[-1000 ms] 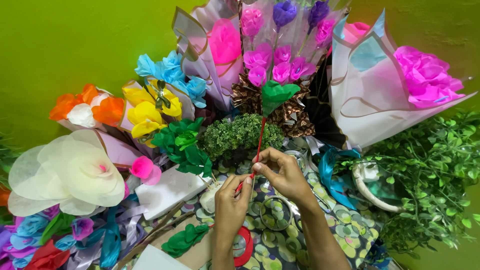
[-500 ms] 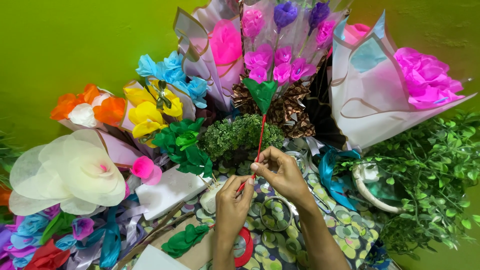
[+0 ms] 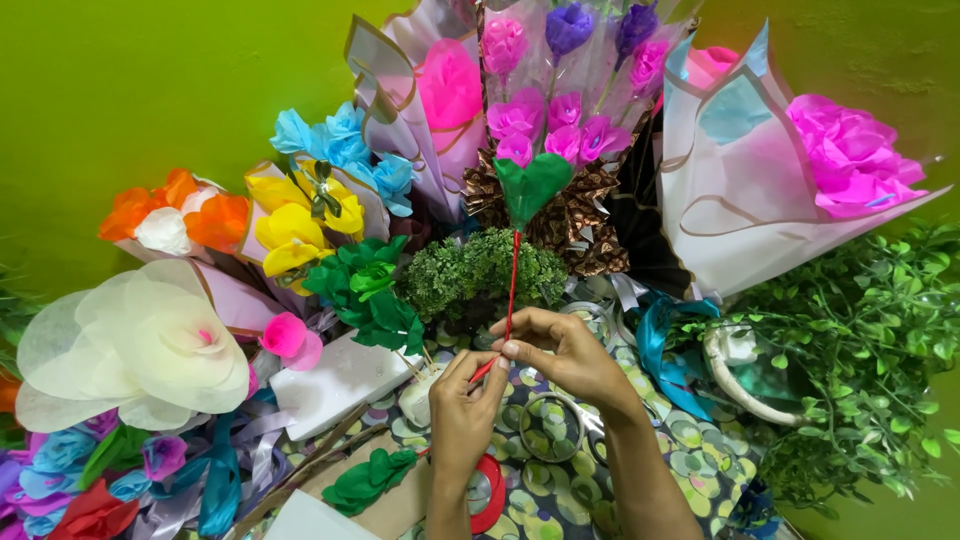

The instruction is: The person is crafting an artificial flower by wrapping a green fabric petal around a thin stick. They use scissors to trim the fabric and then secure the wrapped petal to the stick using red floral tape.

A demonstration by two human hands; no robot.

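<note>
Between both hands, left (image 3: 462,405) & right (image 3: 560,352), pinched: red stem (image 3: 511,290) w/ green paper leaf (image 3: 532,187) above.

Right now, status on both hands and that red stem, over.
Left hand pinches the red stem low down. Right hand grips it just above. Stem upright, green paper bud on top. Paper bouquets crowd close behind.

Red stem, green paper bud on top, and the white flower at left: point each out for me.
red stem (image 3: 512,285), head view, bare middle of the stick.
green paper bud (image 3: 530,187), head view, centre of the paper.
white flower (image 3: 140,345), head view, broad front petal.
</note>
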